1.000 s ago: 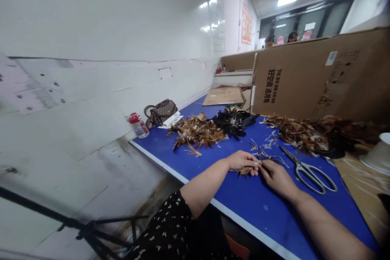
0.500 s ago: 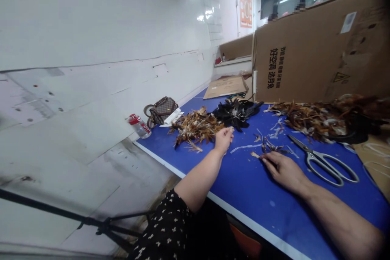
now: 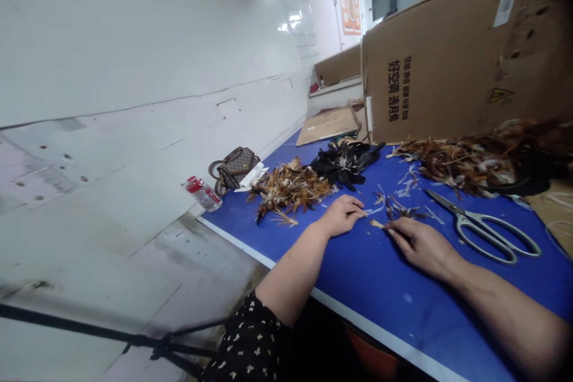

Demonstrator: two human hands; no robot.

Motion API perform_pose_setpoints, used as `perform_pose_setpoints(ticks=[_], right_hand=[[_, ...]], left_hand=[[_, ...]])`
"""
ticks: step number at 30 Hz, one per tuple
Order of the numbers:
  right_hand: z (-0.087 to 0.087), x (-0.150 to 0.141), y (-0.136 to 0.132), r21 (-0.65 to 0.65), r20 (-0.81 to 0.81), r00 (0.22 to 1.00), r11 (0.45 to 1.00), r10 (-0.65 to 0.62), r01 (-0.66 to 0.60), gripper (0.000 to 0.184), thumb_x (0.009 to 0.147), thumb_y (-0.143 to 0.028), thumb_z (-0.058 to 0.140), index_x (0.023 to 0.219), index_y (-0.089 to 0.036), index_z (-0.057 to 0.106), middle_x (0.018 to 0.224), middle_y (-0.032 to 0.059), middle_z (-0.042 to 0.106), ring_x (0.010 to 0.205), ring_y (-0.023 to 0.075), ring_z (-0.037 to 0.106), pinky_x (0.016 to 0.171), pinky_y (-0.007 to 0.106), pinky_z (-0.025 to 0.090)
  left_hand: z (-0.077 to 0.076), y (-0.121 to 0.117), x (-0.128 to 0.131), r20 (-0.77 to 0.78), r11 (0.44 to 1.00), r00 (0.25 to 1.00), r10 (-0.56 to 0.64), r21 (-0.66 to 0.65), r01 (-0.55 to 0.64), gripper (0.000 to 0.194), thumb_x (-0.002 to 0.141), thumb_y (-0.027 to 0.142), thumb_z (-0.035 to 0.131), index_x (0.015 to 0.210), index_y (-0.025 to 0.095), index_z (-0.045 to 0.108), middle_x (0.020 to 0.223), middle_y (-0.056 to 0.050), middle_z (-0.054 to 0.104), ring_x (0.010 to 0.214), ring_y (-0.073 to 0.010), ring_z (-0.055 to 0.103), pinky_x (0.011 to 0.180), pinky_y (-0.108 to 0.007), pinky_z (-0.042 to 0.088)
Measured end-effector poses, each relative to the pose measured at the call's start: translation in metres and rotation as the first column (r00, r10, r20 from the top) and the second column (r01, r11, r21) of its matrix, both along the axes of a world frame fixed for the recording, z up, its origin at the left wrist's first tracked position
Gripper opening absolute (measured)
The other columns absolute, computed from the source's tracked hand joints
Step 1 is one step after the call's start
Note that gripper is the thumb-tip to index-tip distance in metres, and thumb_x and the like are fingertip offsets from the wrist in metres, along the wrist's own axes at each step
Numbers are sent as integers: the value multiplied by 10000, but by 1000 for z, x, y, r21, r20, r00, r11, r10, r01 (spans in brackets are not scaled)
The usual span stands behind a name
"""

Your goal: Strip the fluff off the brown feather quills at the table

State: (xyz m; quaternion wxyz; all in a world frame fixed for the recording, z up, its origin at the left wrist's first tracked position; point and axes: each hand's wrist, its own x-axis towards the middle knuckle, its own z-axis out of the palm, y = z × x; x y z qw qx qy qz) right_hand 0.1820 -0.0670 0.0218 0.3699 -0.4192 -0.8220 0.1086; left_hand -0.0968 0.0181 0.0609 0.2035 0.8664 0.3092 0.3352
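Note:
My left hand is low over the blue table, fingers pinched together. Its fingertips meet the end of a thin clear strip, and whatever is between them is too small to make out. Close by on the right, my right hand is closed on a small tan feather, whose pale end sticks out toward the left hand. Just beyond the right fingers lie a few loose dark feathers. A heap of brown feathers sits left of my hands, with a bunch of black feathers behind it.
Large scissors lie right of my right hand. Behind them spreads a bigger feather pile before a tall cardboard box. A checked handbag and a red-capped bottle stand by the wall at left.
My left hand has moved right and down, from beside the brown heap to near my right hand. The right hand has stayed nearly in place with the feather. The view has shifted slightly.

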Motion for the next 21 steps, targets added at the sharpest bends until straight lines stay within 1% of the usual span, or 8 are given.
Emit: perform_pose_setpoints(ticks=[4,6,8,11,13,15,18,21], right_hand=[[3,0,-2,-10,2,1000,1000,5,-5,303,1156,-400,554,1093,-264,818,1017,73,847,883,249,813,815,384,631],[7,-1,-5,-17,-1,1000,1000,15,-15,294,1160,-391,554,1098,-269,814,1024,69,847,887,243,812,824,383,638],[12,-2,-8,13,-37,999,1000,21,-20,269,1161,-367,557,1115,-272,805,1036,70,843,913,242,814,850,389,649],[21,-4,-13,147,-161,987,988,-23,47,211,1139,-294,585,1196,-280,788,1075,79,830,971,252,812,915,414,666],[25,-5,-15,224,-236,968,965,-83,137,246,1111,-243,604,1279,-292,777,1146,93,820,1052,272,808,987,445,669],[27,-5,-17,248,-255,959,950,-123,188,311,1084,-213,614,1339,-303,767,1226,105,805,1135,292,799,1041,467,668],[25,-5,-17,231,-208,971,959,-114,162,328,1072,-196,614,1341,-309,764,1289,102,795,1170,285,798,1046,449,675],[22,-5,-16,215,-178,981,969,-80,118,291,1075,-177,609,1282,-303,768,1287,92,799,1157,266,806,1046,424,675]], left_hand=[[-5,2,1,-46,998,998,-47,34,49,169,1014,216,732,959,194,890,1077,-127,855,1068,-253,758,1108,-472,589],[-7,1,3,-48,997,998,-50,50,53,191,1019,199,698,970,190,883,1050,-130,849,1058,-254,753,1097,-476,592],[-7,-1,6,-31,997,999,-38,69,40,221,1041,219,659,992,187,872,1060,-139,843,1072,-259,749,1085,-483,592],[-1,-11,12,108,986,994,-6,164,-12,291,1101,314,602,1019,178,846,1073,-161,827,1068,-262,746,1036,-490,602],[4,-20,19,225,968,974,-5,244,-52,317,1126,368,589,1022,186,827,1063,-159,820,1043,-255,748,1002,-486,606],[8,-28,26,274,955,962,-3,286,-78,313,1138,377,580,1024,203,814,1058,-147,819,1032,-248,751,989,-484,607],[10,-31,30,273,950,962,8,299,-93,296,1132,362,585,1025,208,813,1057,-145,820,1029,-252,752,986,-487,608],[11,-22,19,180,967,984,16,247,-61,274,1102,324,609,1006,196,832,1049,-146,821,1026,-256,745,996,-483,608]])
